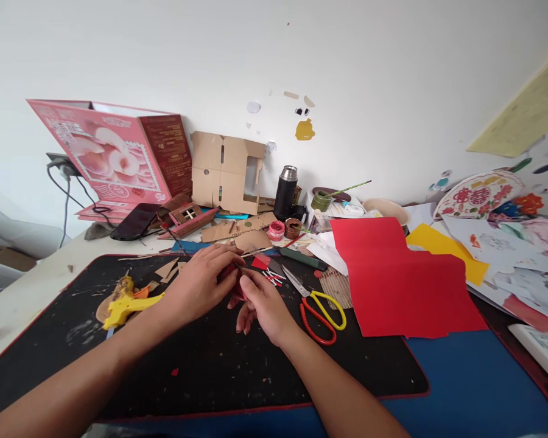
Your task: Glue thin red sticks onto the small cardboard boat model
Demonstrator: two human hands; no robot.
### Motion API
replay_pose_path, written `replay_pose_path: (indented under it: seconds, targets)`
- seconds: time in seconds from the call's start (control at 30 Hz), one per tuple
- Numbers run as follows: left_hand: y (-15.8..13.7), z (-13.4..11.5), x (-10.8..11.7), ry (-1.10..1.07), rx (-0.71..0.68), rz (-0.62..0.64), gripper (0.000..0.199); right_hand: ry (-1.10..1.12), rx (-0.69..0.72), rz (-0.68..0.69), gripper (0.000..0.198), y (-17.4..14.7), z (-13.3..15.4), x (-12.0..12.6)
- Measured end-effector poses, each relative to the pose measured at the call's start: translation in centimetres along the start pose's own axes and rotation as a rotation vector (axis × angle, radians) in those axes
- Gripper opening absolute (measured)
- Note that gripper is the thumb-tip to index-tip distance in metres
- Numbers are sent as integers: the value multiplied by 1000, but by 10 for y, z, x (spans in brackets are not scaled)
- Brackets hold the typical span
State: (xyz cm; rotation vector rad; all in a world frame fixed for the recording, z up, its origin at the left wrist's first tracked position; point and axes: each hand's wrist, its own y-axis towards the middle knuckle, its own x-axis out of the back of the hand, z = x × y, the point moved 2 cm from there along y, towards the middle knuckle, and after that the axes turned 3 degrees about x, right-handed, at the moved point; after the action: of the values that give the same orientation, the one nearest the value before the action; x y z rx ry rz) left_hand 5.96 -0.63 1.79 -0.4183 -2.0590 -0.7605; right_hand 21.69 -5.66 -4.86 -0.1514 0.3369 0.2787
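Observation:
My left hand (pixel 203 277) and my right hand (pixel 267 307) meet over the black mat (pixel 228 377), with fingers closed around a small dark red piece (pixel 238 286). Fingers cover most of that piece, so its kind and shape do not show. Scissors (pixel 311 298) with one yellow and one red handle lie open, just right of my right hand. Beside my left forearm rests a yellow glue gun (pixel 123 309). Small red and white paper strips (pixel 273 278) lie just beyond my right hand.
A red sheet (pixel 406 280) covers the mat's right side. Farther back stand a small brown model boat (pixel 189 218), a phone (pixel 136 221), a black thermos (pixel 286 191), a pink paint jar (pixel 276 230) and cut cardboard (pixel 231 170). A green-handled cutter (pixel 304 258) lies behind the scissors.

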Motion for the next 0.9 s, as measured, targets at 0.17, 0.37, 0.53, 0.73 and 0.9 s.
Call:
replay_pose_path:
  seconds: [0.17, 0.37, 0.53, 0.73, 0.9]
  targets:
    - [1, 0, 1, -15, 4, -1, 24, 4, -1, 12, 85, 0, 0, 0]
    - [2, -1, 5, -43, 14, -6, 25, -7, -7, 5, 85, 0, -1, 0]
    - [1, 3, 9, -129, 81, 8, 30, -4, -12, 9, 84, -1, 0, 0]
    - [-2, 12, 23, -195, 194, -38, 38, -9, -17, 2, 84, -2, 1, 1]
    - [-5, 14, 24, -190, 181, -40, 39, -15, -15, -6, 82, -3, 1, 1]
